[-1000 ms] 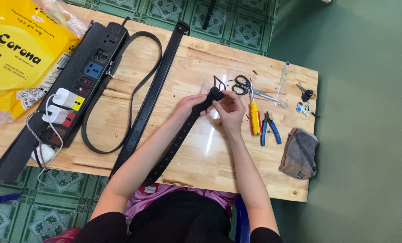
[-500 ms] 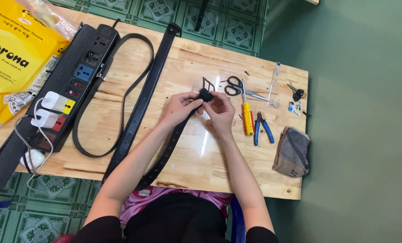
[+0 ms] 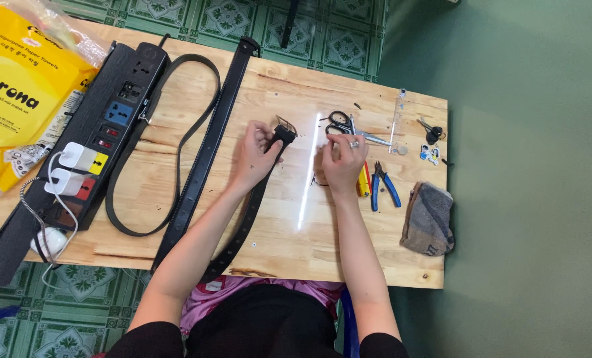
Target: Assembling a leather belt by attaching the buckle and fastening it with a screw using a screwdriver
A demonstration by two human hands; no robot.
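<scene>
The left hand (image 3: pixel 257 154) is curled around the buckle end of a black belt (image 3: pixel 251 202), fingers bent over the strap just below the metal buckle (image 3: pixel 285 128), gripping it against the table (image 3: pixel 276 219). From there the belt runs down and toward the person, across the wood and over the near edge of the table. The right hand (image 3: pixel 342 159) is apart from the belt, to its right, with fingers drawn together as if pinching something small; what it holds, if anything, is too small to tell. It sits just beside a yellow-handled tool (image 3: pixel 362 182) and near scissors (image 3: pixel 341 123) and blue-handled pliers (image 3: pixel 383 185). Further right lie a grey folded cloth (image 3: pixel 428 219) and a small bunch of keys (image 3: pixel 431 132). On the left side of the table lie a second black belt (image 3: pixel 206 146), a looped black strap (image 3: pixel 143 179), a long black power strip (image 3: pixel 90 146) with white plugs in it, and a yellow plastic package (image 3: pixel 17 86). The table is light wood; the floor beneath is green patterned tile beside a plain green area.
</scene>
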